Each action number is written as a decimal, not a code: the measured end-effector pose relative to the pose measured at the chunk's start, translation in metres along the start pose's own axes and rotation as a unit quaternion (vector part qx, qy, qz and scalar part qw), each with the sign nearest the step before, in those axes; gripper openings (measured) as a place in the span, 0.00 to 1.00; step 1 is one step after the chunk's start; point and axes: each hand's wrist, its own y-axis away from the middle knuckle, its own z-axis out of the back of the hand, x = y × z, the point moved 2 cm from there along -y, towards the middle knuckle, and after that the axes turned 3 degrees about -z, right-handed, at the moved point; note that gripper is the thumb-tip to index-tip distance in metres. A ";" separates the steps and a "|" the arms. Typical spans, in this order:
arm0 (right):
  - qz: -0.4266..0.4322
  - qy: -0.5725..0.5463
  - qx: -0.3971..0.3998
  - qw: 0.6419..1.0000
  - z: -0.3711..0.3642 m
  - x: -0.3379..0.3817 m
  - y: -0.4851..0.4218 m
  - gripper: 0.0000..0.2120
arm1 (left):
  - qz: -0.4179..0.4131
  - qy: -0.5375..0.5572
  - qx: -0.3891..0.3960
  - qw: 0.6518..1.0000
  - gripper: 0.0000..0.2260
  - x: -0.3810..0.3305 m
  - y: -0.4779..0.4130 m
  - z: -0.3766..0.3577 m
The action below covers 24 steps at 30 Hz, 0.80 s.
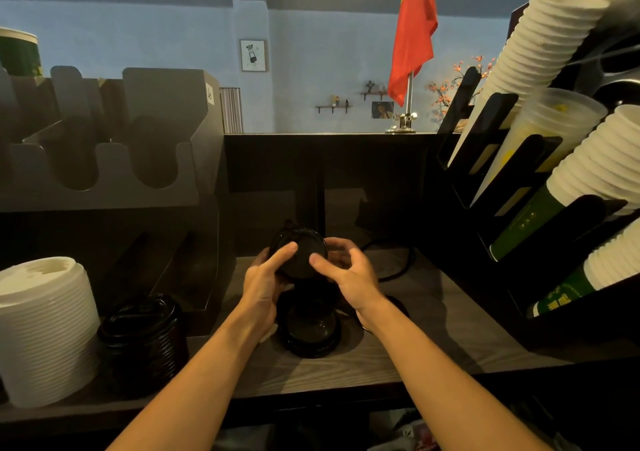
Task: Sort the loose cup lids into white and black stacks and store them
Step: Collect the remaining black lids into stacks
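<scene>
While held up, lids: black round plastic lid stack (299, 255)
L hand (265, 277): grasps it, 9 o'clock
R hand (348, 272): grasps, 3 o'clock

On the tabletop (433, 340), a tall lid stack (45, 333) stands far left, a shorter lid stack (142, 340) just right of it, both before an organiser (114, 177). Loose lids (310, 329) lie at centre, below held lids (299, 255); a cup rack (495, 132) stands right.

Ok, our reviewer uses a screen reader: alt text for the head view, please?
The left hand and right hand hold a few black lids above the wooden counter, over loose black lids lying there. At left stand a tall white lid stack and a shorter black lid stack.
</scene>
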 end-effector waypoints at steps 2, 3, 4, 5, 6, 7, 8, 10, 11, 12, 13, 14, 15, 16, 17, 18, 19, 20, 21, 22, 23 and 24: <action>0.017 0.039 -0.036 0.998 0.004 -0.001 -0.004 0.09 | 0.004 0.008 -0.081 0.997 0.29 -0.001 -0.003 0.006; 0.035 0.081 -0.063 0.994 0.007 -0.002 -0.006 0.06 | 0.009 0.008 -0.125 0.992 0.28 -0.002 -0.004 0.009; 0.058 0.136 -0.088 0.985 0.011 -0.003 -0.008 0.06 | 0.017 0.012 -0.158 0.987 0.29 -0.004 -0.006 0.013; 0.079 0.203 -0.106 0.970 0.014 -0.004 -0.009 0.07 | 0.023 0.020 -0.179 0.983 0.31 -0.005 -0.006 0.016; 0.094 0.281 -0.109 0.949 0.016 -0.005 -0.010 0.10 | 0.027 0.025 -0.194 0.980 0.32 -0.006 -0.007 0.018; 0.104 0.359 -0.093 0.923 0.015 -0.008 -0.012 0.14 | 0.028 0.026 -0.203 0.978 0.32 -0.007 -0.006 0.018; 0.104 0.426 -0.060 0.897 0.012 -0.011 -0.012 0.17 | 0.029 0.024 -0.208 0.977 0.31 -0.007 -0.005 0.018; 0.075 0.506 0.008 0.859 0.007 -0.018 -0.013 0.23 | 0.040 0.025 -0.204 0.978 0.28 -0.005 -0.004 0.015; 0.057 0.527 0.031 0.847 0.006 -0.021 -0.014 0.24 | 0.048 0.029 -0.205 0.977 0.28 -0.004 -0.004 0.015; 0.041 0.539 0.048 0.840 0.006 -0.024 -0.014 0.25 | 0.055 0.035 -0.206 0.976 0.28 -0.003 -0.005 0.016; 0.028 0.543 0.057 0.837 0.006 -0.026 -0.014 0.26 | 0.061 0.040 -0.209 0.975 0.28 -0.002 -0.006 0.017; 0.019 0.544 0.059 0.837 0.007 -0.026 -0.014 0.26 | 0.065 0.046 -0.213 0.974 0.29 -0.002 -0.007 0.018; 0.016 0.544 0.055 0.837 0.007 -0.026 -0.015 0.26 | 0.067 0.052 -0.218 0.972 0.30 -0.002 -0.008 0.019; 0.017 0.543 0.049 0.838 0.008 -0.025 -0.015 0.26 | 0.068 0.056 -0.222 0.971 0.30 -0.001 -0.009 0.020; 0.021 0.541 0.043 0.839 0.008 -0.025 -0.015 0.26 | 0.066 0.056 -0.224 0.971 0.31 -0.001 -0.008 0.020; 0.025 0.538 0.037 0.842 0.008 -0.024 -0.015 0.25 | 0.064 0.054 -0.225 0.971 0.30 -0.001 -0.008 0.019; 0.030 0.532 0.029 0.846 0.008 -0.023 -0.015 0.24 | 0.061 0.055 -0.225 0.971 0.29 -0.001 -0.007 0.018; 0.033 0.524 0.020 0.851 0.009 -0.022 -0.015 0.23 | 0.061 0.056 -0.225 0.971 0.28 -0.001 -0.007 0.018; 0.034 0.517 0.009 0.855 0.009 -0.021 -0.015 0.22 | 0.062 0.055 -0.224 0.971 0.28 -0.001 -0.007 0.017; 0.035 0.512 -0.005 0.858 0.010 -0.019 -0.016 0.21 | 0.063 0.053 -0.222 0.972 0.28 -0.001 -0.007 0.017; 0.038 0.506 -0.019 0.862 0.011 -0.018 -0.015 0.21 | 0.063 0.053 -0.222 0.972 0.29 -0.001 -0.008 0.017; 0.041 0.494 -0.034 0.868 0.011 -0.016 -0.015 0.20 | 0.064 0.054 -0.221 0.972 0.31 0.000 -0.008 0.017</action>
